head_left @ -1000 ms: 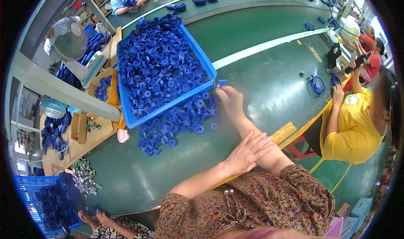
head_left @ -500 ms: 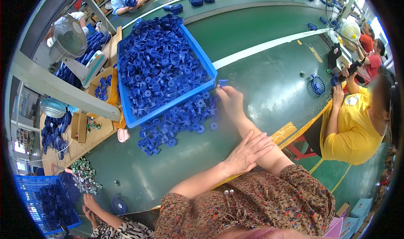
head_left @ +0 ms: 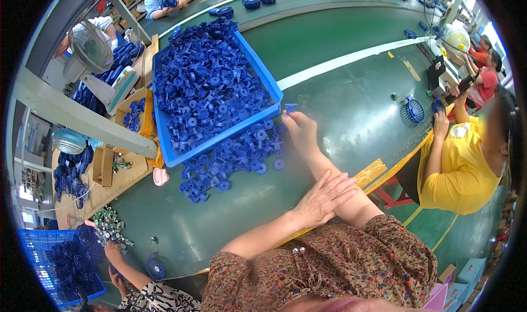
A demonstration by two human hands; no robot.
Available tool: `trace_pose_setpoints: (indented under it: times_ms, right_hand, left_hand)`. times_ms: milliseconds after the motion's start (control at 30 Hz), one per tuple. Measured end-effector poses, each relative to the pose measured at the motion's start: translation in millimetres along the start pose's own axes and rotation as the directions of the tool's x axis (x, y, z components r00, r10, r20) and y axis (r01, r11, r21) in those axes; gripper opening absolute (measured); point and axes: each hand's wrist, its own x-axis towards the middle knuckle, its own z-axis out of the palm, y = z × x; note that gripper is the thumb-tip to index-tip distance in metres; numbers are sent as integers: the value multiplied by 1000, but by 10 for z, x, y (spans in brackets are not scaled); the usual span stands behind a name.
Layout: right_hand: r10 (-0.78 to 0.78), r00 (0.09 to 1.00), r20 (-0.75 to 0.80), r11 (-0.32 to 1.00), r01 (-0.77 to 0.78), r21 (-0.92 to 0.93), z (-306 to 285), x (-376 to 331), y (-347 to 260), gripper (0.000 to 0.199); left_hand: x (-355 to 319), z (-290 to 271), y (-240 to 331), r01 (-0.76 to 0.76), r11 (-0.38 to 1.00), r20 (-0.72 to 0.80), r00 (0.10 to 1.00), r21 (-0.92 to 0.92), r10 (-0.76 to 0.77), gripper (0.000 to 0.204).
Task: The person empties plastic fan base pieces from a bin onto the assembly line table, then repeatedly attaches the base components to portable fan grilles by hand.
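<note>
My left hand [head_left: 325, 198] lies flat across my right forearm, its fingers stretched out and holding nothing. Further forward, my right hand [head_left: 302, 129] rests near the tray's near right corner. Its fingertips close on a small blue plastic part [head_left: 291, 107] with a flat top; the other fingers are partly hidden and blurred. Just left of that hand, loose blue plastic parts [head_left: 236, 157] are heaped on the green table. Behind them stands a blue tray [head_left: 257, 65] piled high with the same kind of parts, several of them round with a centre hole.
At right, a co-worker in yellow [head_left: 461, 169] sits by a round blue fan grille [head_left: 413, 111]. Another person's hand [head_left: 113, 252] reaches to a pile of small metallic pieces [head_left: 110, 225] at lower left. Blue fan bodies [head_left: 251, 3] line the far conveyor [head_left: 329, 23]. A metal post [head_left: 82, 111] crosses at left.
My hands stay where they were. At lower left, the other person's hand has moved up to the metallic pile. The blue bodies on the far belt have shifted slightly left.
</note>
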Motion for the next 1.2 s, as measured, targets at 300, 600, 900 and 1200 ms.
trace_pose_setpoints:
  times_ms: [300,600,900,1200]
  right_hand:
    - [-3,1000,15,1000,3,17,-1,4,12,25]
    - [-18,1000,21,999,18,40,-5,24,78,24]
    - [14,999,32,999,-16,43,11,12,52,24]
    - [-6,999,31,1000,5,30,-17,16,45,23]
  left_hand:
    - [-2,-5,-1,2,1000,-2,1000,-4,-2,91]
    - [7,-14,0,1,1000,3,1000,-7,-1,92]
    - [-2,-31,7,3,1000,-9,1000,-18,-3,89]
    - [16,-25,11,1,1000,0,1000,-17,-1,89]
